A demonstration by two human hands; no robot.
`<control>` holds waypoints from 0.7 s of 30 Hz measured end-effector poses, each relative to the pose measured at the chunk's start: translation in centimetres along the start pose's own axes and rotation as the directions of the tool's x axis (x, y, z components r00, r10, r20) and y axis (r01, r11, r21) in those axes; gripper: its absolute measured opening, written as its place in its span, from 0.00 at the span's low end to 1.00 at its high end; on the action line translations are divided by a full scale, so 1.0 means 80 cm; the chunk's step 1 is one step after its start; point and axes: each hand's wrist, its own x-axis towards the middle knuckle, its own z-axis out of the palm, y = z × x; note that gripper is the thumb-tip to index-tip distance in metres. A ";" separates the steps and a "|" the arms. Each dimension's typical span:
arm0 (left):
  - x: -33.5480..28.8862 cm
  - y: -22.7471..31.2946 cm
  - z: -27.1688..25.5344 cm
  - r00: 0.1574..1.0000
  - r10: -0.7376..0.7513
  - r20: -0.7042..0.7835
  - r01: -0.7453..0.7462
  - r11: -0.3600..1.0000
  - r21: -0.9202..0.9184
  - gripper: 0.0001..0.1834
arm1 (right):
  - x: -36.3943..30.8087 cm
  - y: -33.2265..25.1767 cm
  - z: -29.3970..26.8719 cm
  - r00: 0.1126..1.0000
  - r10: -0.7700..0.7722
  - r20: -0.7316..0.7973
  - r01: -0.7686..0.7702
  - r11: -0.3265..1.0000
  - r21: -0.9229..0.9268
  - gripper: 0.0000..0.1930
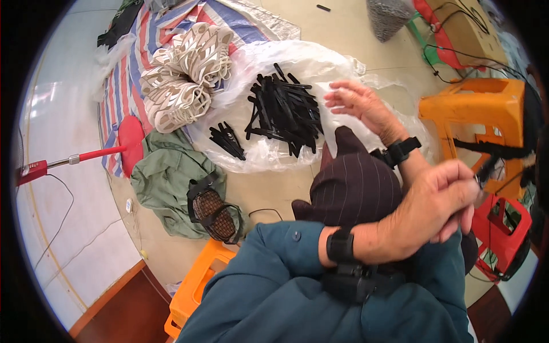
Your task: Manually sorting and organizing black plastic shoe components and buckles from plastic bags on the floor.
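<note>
My left arm crosses over to the right, and my left hand [432, 208] is closed in a pinch beside the orange stool. A slim dark thing shows at its fingertips; its kind I cannot make out. Farther forward, my right hand [363, 106] is open, its fingers stretched out over the clear plastic sheet [243, 68]. On that sheet, left of the right hand, lies a heap of slim black sticks [286, 111], which look like capped pens. A smaller bunch of the same black sticks [227, 140] lies to its left. Both wrists wear black straps.
Pale lace-up shoes [186, 74] stand in a ring on a striped sheet [123, 74]. Green cloth [166, 188] and a dark patterned object [214, 214] lie left. An orange stool [474, 108] and a red stool [506, 234] stand right; another orange stool [194, 280] is lower left.
</note>
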 end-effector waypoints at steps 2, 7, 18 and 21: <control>0.008 -0.017 0.019 1.000 -0.012 0.026 0.009 0.994 0.108 0.07 | -0.051 -0.041 -0.020 0.984 -0.095 -0.150 0.087 0.994 -0.059 0.16; 0.020 -0.039 -0.012 0.884 0.377 0.277 -0.398 0.295 0.869 0.10 | -0.176 -0.053 -0.082 0.887 -0.461 0.039 0.450 0.840 -0.305 0.16; 0.086 -0.064 -0.037 0.993 -0.120 -0.003 0.098 0.794 0.600 0.11 | -0.740 -0.052 0.093 0.274 -0.674 -0.687 0.185 0.737 -0.650 0.11; 0.096 -0.084 -0.054 0.979 -0.200 -0.051 0.180 0.704 0.687 0.10 | -0.847 0.072 0.161 -0.022 -0.478 -0.878 0.181 0.862 -0.473 0.11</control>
